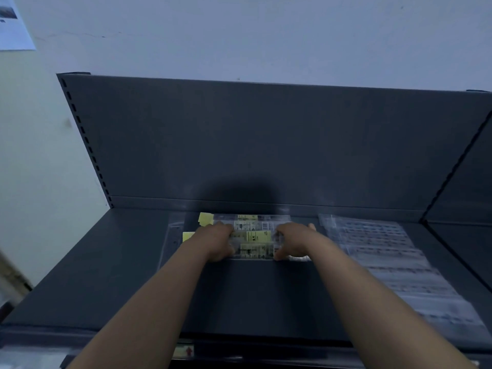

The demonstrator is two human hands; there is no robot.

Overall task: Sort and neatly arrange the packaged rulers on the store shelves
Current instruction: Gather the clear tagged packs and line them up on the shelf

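Gripping the packaged rulers (253,237) at both ends, the left hand (217,242) and the right hand (292,241) rest on the dark grey shelf (106,275).

Left hand: the fingers curl over the left end of the group and the thumb sits at the near edge.

Right hand: the fingers bend over the right end and the thumb tip sits at the near edge.

Neither hand lies flat.

The packaged rulers are clear sleeves with yellow labels. They lie flat, side by side, near the rear of the shelf, just in front of the back panel (266,142). Yellow label ends protrude beyond the left hand.

A second group of clear packets (386,257) lies on the shelf to the right, apart from the right hand. A paper sheet (13,25) hangs on the wall (266,35) at upper left.
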